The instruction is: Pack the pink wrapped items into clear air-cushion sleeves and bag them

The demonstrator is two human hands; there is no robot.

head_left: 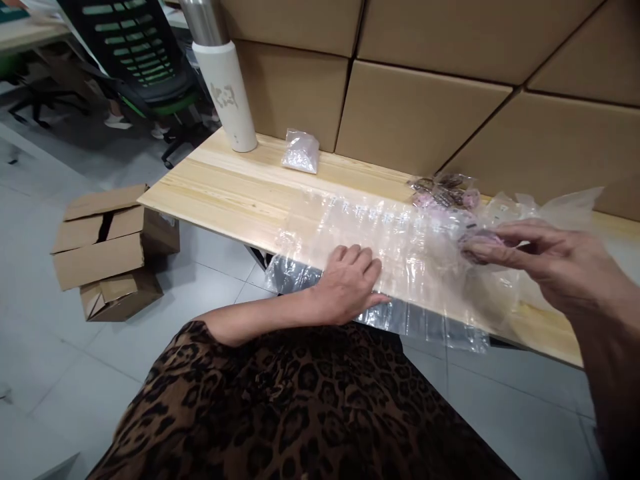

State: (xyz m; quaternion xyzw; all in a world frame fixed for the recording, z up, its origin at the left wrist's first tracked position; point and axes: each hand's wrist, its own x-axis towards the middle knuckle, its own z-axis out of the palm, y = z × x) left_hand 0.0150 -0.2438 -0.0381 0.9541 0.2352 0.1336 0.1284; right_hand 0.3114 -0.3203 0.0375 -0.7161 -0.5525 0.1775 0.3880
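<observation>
Clear air-column bubble wrap (400,257) lies across the wooden table and hangs over its front edge. My left hand (350,283) rests flat on it near that edge, fingers stretched out and holding nothing. Off to the right, my right hand (545,257) pinches a small pinkish-purple packet (480,245) in clear plastic above the wrap's right end. Behind it sits a pile of plastic-wrapped pink and brown items (445,192), whose kind I cannot make out. More crumpled clear plastic (530,208) lies beside the pile, partly behind my right hand.
Stacked cardboard boxes (425,117) line the back of the table (215,190). A white bottle (227,93) and a small clear packet (301,152) stand before them. Opened cartons (100,243) lie on the floor at left, near an office chair (145,60).
</observation>
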